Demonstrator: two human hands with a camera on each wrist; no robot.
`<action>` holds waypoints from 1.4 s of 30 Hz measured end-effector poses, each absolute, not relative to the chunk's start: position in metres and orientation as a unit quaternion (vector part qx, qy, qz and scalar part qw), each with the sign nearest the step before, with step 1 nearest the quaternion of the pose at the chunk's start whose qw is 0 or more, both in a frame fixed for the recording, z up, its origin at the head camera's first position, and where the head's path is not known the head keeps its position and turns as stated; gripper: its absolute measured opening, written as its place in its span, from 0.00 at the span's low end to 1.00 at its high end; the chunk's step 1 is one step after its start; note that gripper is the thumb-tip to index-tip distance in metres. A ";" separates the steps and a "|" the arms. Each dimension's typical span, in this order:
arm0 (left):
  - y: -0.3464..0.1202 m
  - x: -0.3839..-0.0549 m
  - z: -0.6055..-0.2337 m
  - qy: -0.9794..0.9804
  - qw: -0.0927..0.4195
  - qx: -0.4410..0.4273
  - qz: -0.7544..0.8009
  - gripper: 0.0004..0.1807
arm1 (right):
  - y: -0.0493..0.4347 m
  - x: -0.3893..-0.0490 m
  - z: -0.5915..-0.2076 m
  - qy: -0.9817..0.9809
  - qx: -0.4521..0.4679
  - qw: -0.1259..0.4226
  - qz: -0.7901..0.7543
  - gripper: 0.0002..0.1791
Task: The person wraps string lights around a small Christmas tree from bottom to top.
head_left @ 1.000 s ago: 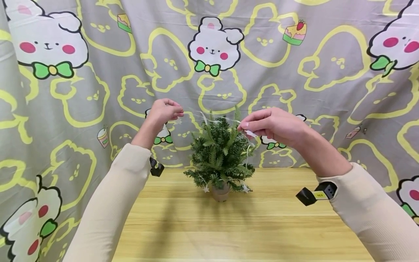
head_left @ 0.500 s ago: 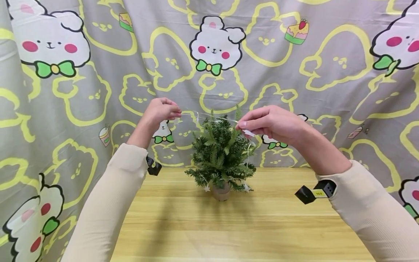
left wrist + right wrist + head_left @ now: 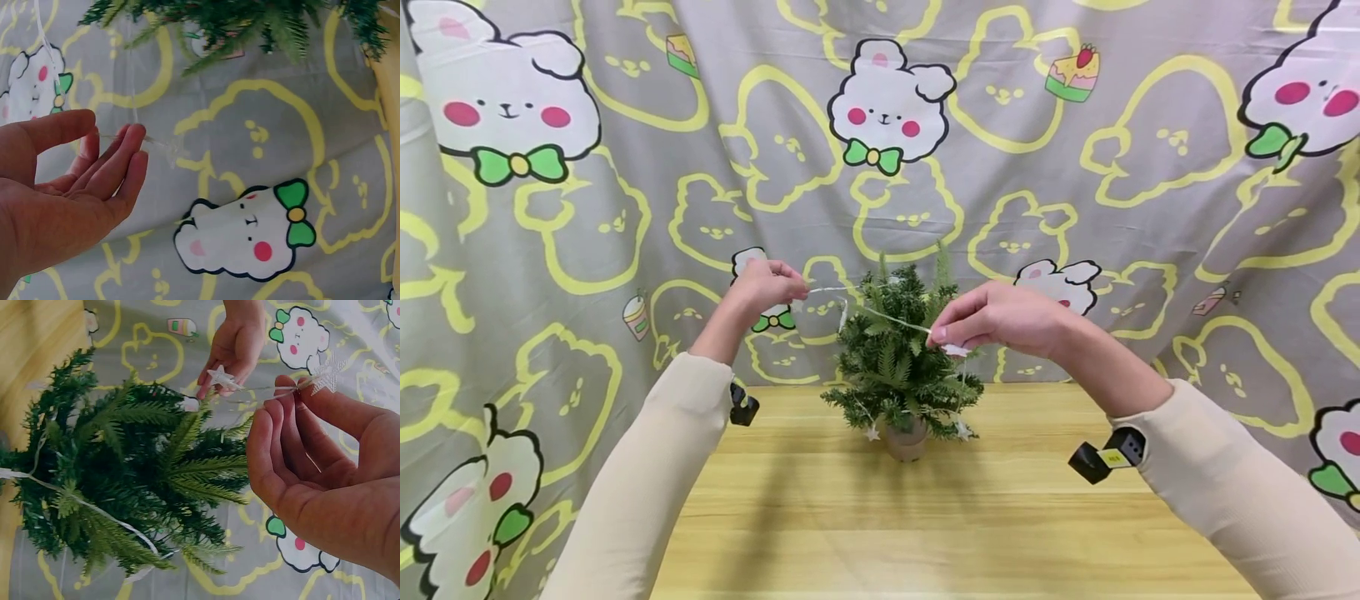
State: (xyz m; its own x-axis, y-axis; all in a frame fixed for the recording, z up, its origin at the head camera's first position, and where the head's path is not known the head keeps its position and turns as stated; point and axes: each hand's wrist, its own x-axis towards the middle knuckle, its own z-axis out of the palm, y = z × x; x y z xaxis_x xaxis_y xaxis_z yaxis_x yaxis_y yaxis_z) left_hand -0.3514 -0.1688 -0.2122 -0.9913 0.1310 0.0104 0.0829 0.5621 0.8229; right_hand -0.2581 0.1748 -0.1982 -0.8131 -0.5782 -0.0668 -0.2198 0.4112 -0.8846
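Observation:
A small green Christmas tree (image 3: pixel 895 358) stands in a brownish pot (image 3: pixel 906 446) on the table. My left hand (image 3: pixel 767 285), left of the treetop, pinches a thin string of star lights (image 3: pixel 895 319) between thumb and fingers. On the right my right hand (image 3: pixel 1003 321) pinches another stretch of the same string, a clear star (image 3: pixel 325 374) poking out beside the thumb. Between the hands the wire spans the upper branches. A second star (image 3: pixel 222 376) overlaps the left hand in the right wrist view. More wire runs down the tree's right side, and white stars hang by its lowest branches.
A grey curtain (image 3: pixel 805 208) printed with rabbits hangs behind the tree and along the left. The wood-grain table (image 3: pixel 925 525) stretches forward from it. Black wrist cameras (image 3: pixel 1105 458) jut out below both sleeves.
Both hands have lowered, the right one also moving slightly left. The wire between them has dropped from the treetop to across the upper branches.

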 end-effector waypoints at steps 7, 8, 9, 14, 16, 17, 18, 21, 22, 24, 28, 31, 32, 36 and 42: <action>-0.171 -0.346 -0.231 0.905 0.059 0.094 0.410 0.12 | 0.182 -0.256 -0.204 0.846 -0.250 0.200 -0.426 0.14; -0.170 -0.346 -0.233 0.904 0.059 0.102 0.410 0.12 | 0.184 -0.256 -0.204 0.848 -0.251 0.202 -0.421 0.14; -0.170 -0.345 -0.235 0.904 0.062 0.111 0.408 0.12 | 0.186 -0.255 -0.204 0.850 -0.250 0.204 -0.416 0.13; -0.162 -0.337 -0.245 0.910 0.069 0.153 0.380 0.09 | 0.198 -0.251 -0.204 0.856 -0.254 0.222 -0.392 0.13; -0.158 -0.333 -0.249 0.913 0.071 0.161 0.367 0.09 | 0.204 -0.249 -0.204 0.855 -0.256 0.230 -0.387 0.13; -0.156 -0.331 -0.251 0.915 0.074 0.163 0.363 0.08 | 0.207 -0.248 -0.203 0.854 -0.258 0.234 -0.386 0.13; -0.154 -0.330 -0.252 0.912 0.079 0.165 0.367 0.08 | 0.211 -0.247 -0.203 0.854 -0.260 0.236 -0.384 0.13; -0.147 -0.323 -0.253 0.906 0.093 0.168 0.378 0.06 | 0.222 -0.244 -0.200 0.852 -0.267 0.237 -0.382 0.12; -0.144 -0.320 -0.252 0.905 0.095 0.170 0.379 0.06 | 0.227 -0.243 -0.199 0.854 -0.269 0.235 -0.380 0.12; -0.140 -0.317 -0.251 0.903 0.097 0.181 0.378 0.06 | 0.236 -0.242 -0.197 0.852 -0.274 0.232 -0.381 0.12; -0.132 -0.313 -0.248 0.914 0.081 0.197 0.344 0.06 | 0.253 -0.240 -0.196 0.849 -0.272 0.226 -0.392 0.13; -0.127 -0.311 -0.248 0.924 0.069 0.201 0.319 0.06 | 0.264 -0.241 -0.199 0.848 -0.262 0.226 -0.401 0.14; -0.126 -0.310 -0.248 0.926 0.066 0.204 0.312 0.06 | 0.267 -0.241 -0.201 0.848 -0.259 0.227 -0.402 0.14; -0.122 -0.308 -0.250 0.928 0.058 0.217 0.296 0.05 | 0.276 -0.242 -0.209 0.850 -0.242 0.243 -0.400 0.13; -0.120 -0.309 -0.254 0.932 0.049 0.220 0.283 0.04 | 0.284 -0.243 -0.224 0.848 -0.237 0.255 -0.399 0.13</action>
State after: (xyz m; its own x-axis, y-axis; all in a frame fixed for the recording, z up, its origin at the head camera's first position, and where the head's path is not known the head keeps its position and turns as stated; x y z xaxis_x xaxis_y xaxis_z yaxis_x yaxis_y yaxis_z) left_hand -0.3085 -0.1202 -0.2536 -0.8980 0.4388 0.0333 0.3832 0.7426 0.5494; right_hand -0.2429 0.2836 -0.2237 -0.7575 -0.6058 -0.2435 -0.1984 0.5689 -0.7981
